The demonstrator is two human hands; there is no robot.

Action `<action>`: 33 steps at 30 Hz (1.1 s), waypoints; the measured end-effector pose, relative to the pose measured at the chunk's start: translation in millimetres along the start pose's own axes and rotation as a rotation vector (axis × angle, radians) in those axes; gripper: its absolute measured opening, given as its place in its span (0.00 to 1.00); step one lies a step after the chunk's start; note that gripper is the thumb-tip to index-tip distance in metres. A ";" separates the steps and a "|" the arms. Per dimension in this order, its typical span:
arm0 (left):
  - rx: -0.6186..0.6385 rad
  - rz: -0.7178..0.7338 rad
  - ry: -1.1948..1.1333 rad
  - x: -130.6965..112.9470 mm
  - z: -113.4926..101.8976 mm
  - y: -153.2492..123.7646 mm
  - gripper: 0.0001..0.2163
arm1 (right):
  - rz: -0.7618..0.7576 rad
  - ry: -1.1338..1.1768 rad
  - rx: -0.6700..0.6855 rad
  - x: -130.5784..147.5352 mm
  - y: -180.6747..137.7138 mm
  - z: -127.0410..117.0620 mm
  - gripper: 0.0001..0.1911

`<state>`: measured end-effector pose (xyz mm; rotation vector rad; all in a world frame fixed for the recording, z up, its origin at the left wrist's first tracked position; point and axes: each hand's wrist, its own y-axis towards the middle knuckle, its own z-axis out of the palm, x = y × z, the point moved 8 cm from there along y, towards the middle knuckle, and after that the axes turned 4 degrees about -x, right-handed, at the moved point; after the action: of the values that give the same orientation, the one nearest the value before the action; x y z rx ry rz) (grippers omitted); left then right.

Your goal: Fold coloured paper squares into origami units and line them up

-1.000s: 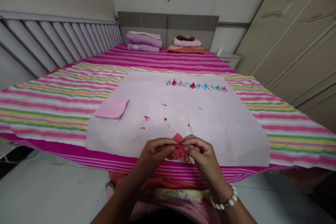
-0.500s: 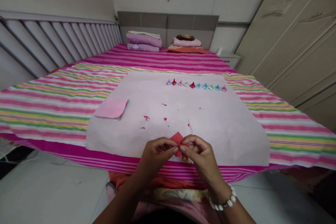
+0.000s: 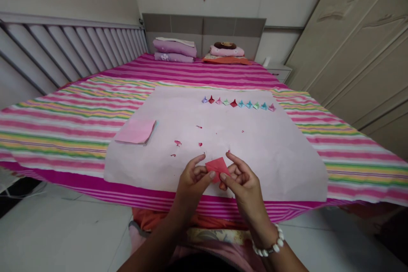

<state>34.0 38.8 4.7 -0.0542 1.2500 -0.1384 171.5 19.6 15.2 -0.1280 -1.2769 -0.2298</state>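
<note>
A small folded square of red paper [image 3: 218,165] is held up over the near part of a large white sheet [image 3: 153,110]. My left hand [image 3: 195,180] pinches its left side, thumb on the near face and index finger stretched out past it. On the right side my right hand [image 3: 240,178] grips the paper between thumb and bent fingers, its index finger also extended. A white bead bracelet [image 3: 270,246] circles my right wrist. Small torn red scraps [image 3: 177,143] lie on the sheet beyond my hands.
Across the far part of the sheet runs a row of several small folded paper pieces [image 3: 241,104] in various colours. A stack of pink paper [image 3: 136,131] lies at the left. Striped bedding [image 3: 63,127] surrounds the sheet. Folded bedclothes [image 3: 175,50] rest by the headboard [image 3: 188,27].
The red paper has turned from a diamond-like position to a flatter, tilted square. Both index fingers have lifted off it and stretched outward.
</note>
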 end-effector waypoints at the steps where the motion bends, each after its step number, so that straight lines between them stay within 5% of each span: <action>1: 0.024 -0.040 -0.034 3.9 3.4 -0.6 0.20 | -0.010 0.007 -0.009 0.3 -0.2 0.0 0.27; 4: 0.074 -0.164 -0.182 12.7 9.9 -1.6 0.12 | -0.021 0.044 0.047 0.6 -0.3 4.0 0.24; 8: 0.156 -0.310 -0.337 18.3 12.1 -2.6 0.13 | 0.018 0.113 0.109 -0.4 2.6 3.0 0.16; 14: 0.357 -0.615 -0.543 34.0 25.0 -19.4 0.12 | 0.156 0.193 0.277 -4.7 0.9 13.9 0.24; 23: 0.441 -0.808 -0.690 49.0 33.5 -37.1 0.13 | 0.194 0.189 0.385 -7.4 -1.8 18.1 0.16; 26: 0.436 -0.811 -0.658 51.0 33.0 -37.2 0.13 | 0.179 0.188 0.412 -5.5 -4.2 20.1 0.07; 29: 0.431 -0.717 -0.489 50.0 30.1 -31.1 0.10 | 0.197 0.206 0.386 -6.3 -3.0 19.2 0.08; 33: 0.311 -0.363 -0.196 31.9 12.5 -7.6 0.14 | 0.201 0.203 0.254 -8.5 5.0 8.4 0.09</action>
<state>55.1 26.5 -20.6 -0.0240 1.0023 -0.6262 162.5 27.2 9.6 -0.0138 -1.0727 0.0913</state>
